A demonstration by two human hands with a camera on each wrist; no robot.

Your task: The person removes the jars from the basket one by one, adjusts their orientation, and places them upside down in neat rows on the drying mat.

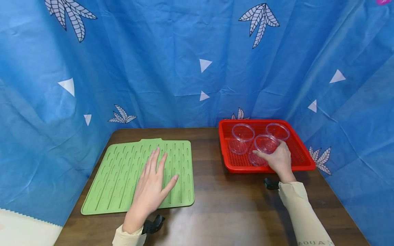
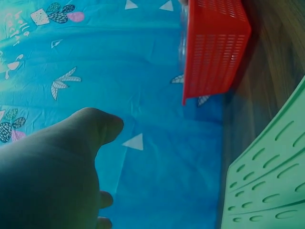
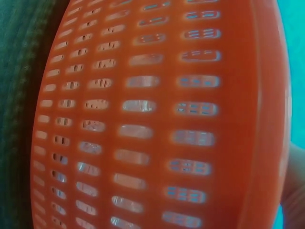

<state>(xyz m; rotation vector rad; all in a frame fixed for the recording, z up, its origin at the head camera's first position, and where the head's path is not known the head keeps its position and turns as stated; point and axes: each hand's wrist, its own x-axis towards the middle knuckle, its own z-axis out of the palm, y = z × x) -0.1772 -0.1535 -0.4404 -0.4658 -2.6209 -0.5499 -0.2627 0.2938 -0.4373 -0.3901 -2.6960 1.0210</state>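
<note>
Three clear plastic cups stand in a red slotted basket at the right in the head view. My right hand reaches over the basket's front rim and grips the front cup, thumb on its near left side and fingers round its right. Behind it are the left cup and the back right cup. My left hand is held over a light green ridged mat, fingers extended, thumb spread, holding nothing. In the right wrist view the basket's wall hides most of that hand.
A dark brown wooden table bears the mat on the left and the basket on the right. A blue patterned curtain hangs round its back and sides. Black straps sit at both wrists.
</note>
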